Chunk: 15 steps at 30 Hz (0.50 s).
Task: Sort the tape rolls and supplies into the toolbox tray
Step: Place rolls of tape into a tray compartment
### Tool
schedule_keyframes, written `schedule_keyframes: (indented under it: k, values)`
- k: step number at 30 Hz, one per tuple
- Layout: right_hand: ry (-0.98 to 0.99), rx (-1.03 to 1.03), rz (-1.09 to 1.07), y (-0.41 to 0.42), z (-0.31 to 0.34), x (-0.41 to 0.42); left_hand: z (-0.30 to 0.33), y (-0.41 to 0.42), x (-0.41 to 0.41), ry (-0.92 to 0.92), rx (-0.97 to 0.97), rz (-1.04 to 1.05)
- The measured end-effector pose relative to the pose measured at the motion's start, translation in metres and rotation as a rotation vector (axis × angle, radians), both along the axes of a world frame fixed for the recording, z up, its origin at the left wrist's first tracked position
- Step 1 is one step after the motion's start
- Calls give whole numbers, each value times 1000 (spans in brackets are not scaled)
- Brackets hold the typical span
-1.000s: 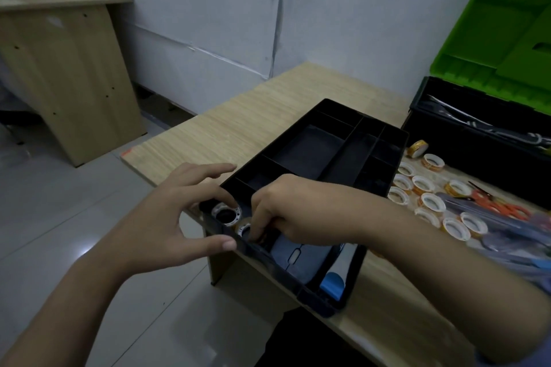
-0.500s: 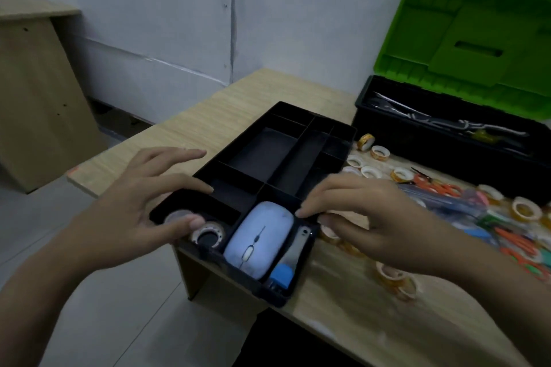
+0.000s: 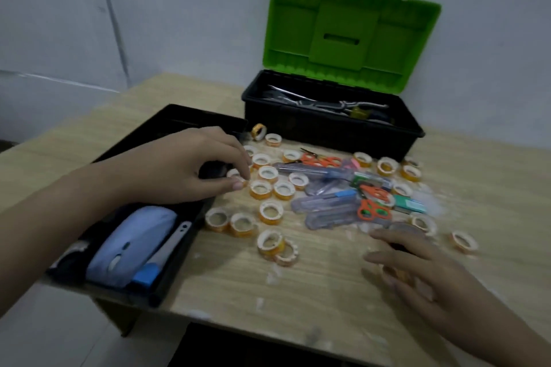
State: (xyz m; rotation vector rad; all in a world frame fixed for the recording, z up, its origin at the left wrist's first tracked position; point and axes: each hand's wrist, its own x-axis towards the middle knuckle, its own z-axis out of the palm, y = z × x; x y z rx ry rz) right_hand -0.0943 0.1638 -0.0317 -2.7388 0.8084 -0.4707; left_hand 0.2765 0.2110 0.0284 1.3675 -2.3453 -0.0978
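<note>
The black toolbox tray (image 3: 171, 121) sits at the table's left edge, holding a pale blue mouse (image 3: 131, 244) and a blue-tipped cutter (image 3: 167, 250) in its near compartments. Several small yellow-and-white tape rolls (image 3: 269, 211) lie scattered on the table to its right. My left hand (image 3: 185, 167) reaches across the tray and pinches one small tape roll (image 3: 235, 179) between thumb and fingertips beside the tray's right wall. My right hand (image 3: 429, 283) lies flat at the lower right, fingers spread over another roll (image 3: 395, 272).
An open black toolbox (image 3: 328, 125) with a green lid (image 3: 351, 33) stands at the back. Orange scissors (image 3: 372, 211), clear cutters (image 3: 325, 208) and other supplies are piled in front of it. White scraps litter the wooden table (image 3: 298, 307).
The view has swung right onto the pile. My left hand left the tray's near corner and reached to the rolls, pinching one. My right hand moved right, down onto the table.
</note>
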Motion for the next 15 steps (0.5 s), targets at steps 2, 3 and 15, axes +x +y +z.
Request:
schedule_keyframes:
  k: [2,3,15]
  values:
    - [-86,-16,-64,-1,-4,-21,2,-19,-23,-51,36,-53]
    - [-105,-35,-86,0,-4,-29,2,-28,-35,-79,50,-79]
    - [-92,3,-218,1,-21,-66,-7,-84,-173,-216,10,-304]
